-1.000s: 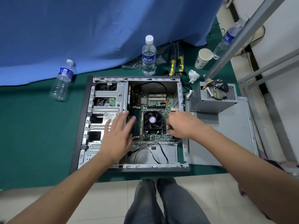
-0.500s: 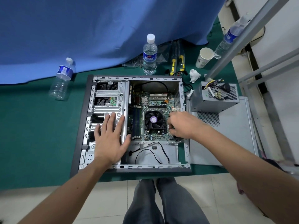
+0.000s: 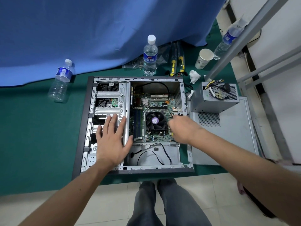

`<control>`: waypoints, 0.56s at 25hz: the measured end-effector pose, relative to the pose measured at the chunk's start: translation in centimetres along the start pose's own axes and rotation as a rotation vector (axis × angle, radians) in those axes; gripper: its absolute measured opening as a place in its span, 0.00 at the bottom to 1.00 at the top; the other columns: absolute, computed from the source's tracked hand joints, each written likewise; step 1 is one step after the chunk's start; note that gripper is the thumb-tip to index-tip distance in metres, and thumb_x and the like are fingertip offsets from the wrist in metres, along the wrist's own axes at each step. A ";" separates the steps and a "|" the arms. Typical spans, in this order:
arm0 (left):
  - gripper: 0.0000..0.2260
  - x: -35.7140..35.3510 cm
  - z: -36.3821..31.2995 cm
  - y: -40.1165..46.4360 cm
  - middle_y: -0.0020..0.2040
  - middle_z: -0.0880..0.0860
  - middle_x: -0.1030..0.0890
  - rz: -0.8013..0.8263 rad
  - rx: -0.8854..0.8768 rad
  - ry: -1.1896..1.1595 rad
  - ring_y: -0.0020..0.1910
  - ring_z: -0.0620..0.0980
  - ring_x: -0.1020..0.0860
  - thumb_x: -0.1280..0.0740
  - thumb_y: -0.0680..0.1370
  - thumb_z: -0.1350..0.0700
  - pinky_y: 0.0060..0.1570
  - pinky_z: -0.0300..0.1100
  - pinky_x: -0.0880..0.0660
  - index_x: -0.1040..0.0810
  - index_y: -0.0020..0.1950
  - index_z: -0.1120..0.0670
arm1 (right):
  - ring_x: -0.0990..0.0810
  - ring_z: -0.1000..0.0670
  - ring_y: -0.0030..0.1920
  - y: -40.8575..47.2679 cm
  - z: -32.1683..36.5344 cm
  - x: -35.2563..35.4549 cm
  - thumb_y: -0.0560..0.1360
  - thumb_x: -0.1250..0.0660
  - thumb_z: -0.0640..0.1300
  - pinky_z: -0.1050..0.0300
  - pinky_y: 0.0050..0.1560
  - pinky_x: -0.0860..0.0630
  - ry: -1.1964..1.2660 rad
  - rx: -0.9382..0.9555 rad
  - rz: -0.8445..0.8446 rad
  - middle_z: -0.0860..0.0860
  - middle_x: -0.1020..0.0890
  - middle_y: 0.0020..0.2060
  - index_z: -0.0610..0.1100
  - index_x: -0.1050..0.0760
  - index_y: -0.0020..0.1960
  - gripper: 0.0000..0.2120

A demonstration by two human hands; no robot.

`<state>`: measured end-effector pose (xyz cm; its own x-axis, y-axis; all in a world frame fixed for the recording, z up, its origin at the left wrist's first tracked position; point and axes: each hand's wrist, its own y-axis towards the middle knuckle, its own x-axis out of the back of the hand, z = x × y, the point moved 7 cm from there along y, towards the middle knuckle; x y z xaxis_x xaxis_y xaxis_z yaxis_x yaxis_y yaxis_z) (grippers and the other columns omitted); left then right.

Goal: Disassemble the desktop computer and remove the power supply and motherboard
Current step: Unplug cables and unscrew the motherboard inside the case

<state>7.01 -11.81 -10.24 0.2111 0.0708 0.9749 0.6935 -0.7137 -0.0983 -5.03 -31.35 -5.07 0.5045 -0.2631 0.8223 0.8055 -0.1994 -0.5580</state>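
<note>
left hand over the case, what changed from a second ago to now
The left hand moved left, off the memory-slot edge of the motherboard, and now rests flat with spread fingers on the metal drive cage. It took hold of nothing. The right hand stayed curled at the board's right edge beside the cooler fan; what it holds is hidden. The power supply and water bottles did not move.

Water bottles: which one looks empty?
The water bottle on the left, by the blue curtain. It looks clear and empty, while the middle bottle, behind the computer case, holds water.
</note>
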 end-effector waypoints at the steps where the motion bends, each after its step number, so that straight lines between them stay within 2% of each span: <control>1: 0.31 0.0 0.0 0.0 0.80 0.54 0.46 -0.001 -0.001 0.002 0.80 0.53 0.52 0.49 0.78 0.36 0.75 0.59 0.50 0.45 0.80 0.45 | 0.20 0.45 0.42 -0.1 0.1 0.0 0.73 0.38 0.32 0.52 0.45 0.19 -0.008 -0.041 -0.015 0.44 0.22 0.45 0.41 0.27 0.40 0.06; 3: 0.32 0.0 0.0 0.0 0.80 0.54 0.46 0.000 -0.005 0.001 0.80 0.53 0.52 0.50 0.78 0.35 0.75 0.59 0.50 0.45 0.80 0.45 | 0.19 0.45 0.43 -0.2 0.3 -0.3 0.77 0.39 0.37 0.51 0.46 0.18 -0.032 -0.088 -0.024 0.46 0.24 0.37 0.41 0.28 0.40 0.07; 5: 0.32 0.0 0.0 0.0 0.80 0.53 0.46 0.003 -0.010 -0.010 0.80 0.52 0.53 0.51 0.78 0.34 0.75 0.59 0.51 0.45 0.80 0.45 | 0.20 0.45 0.40 -0.4 1.0 -0.4 0.75 0.42 0.34 0.51 0.44 0.19 -0.070 -0.061 0.000 0.47 0.26 0.33 0.43 0.32 0.36 0.11; 8: 0.32 -0.1 0.3 -0.2 0.81 0.50 0.51 0.025 -0.011 -0.062 0.80 0.48 0.58 0.53 0.78 0.32 0.76 0.57 0.56 0.47 0.80 0.42 | 0.24 0.45 0.36 -0.7 2.0 -0.6 0.73 0.43 0.30 0.53 0.37 0.23 -0.171 0.030 0.042 0.46 0.25 0.36 0.43 0.35 0.33 0.13; 10: 0.32 -0.3 0.4 -0.2 0.81 0.48 0.54 0.033 -0.017 -0.070 0.79 0.46 0.61 0.55 0.78 0.31 0.77 0.56 0.58 0.50 0.80 0.41 | 0.24 0.45 0.36 -0.8 2.1 -0.7 0.73 0.42 0.30 0.55 0.35 0.26 -0.238 0.074 0.065 0.45 0.22 0.40 0.41 0.31 0.36 0.11; 12: 0.32 -0.2 0.4 -0.2 0.81 0.49 0.53 0.018 -0.018 -0.041 0.79 0.47 0.60 0.55 0.78 0.31 0.77 0.57 0.56 0.50 0.80 0.42 | 0.22 0.44 0.37 -1.1 2.0 -0.7 0.73 0.40 0.30 0.55 0.33 0.26 -0.277 0.124 0.069 0.43 0.20 0.45 0.40 0.24 0.43 0.09; 14: 0.32 -0.1 0.3 -0.1 0.81 0.51 0.49 -0.003 -0.014 -0.020 0.80 0.49 0.56 0.54 0.79 0.33 0.76 0.58 0.53 0.47 0.80 0.43 | 0.23 0.45 0.36 -1.4 2.2 -0.7 0.72 0.38 0.29 0.55 0.32 0.27 -0.310 0.204 0.067 0.43 0.22 0.47 0.40 0.23 0.45 0.09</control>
<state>7.13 -11.59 -10.41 0.2224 0.0868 0.9711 0.6848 -0.7229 -0.0922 -5.85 -28.85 -4.66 0.6029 0.0349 0.7971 0.7973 0.0091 -0.6035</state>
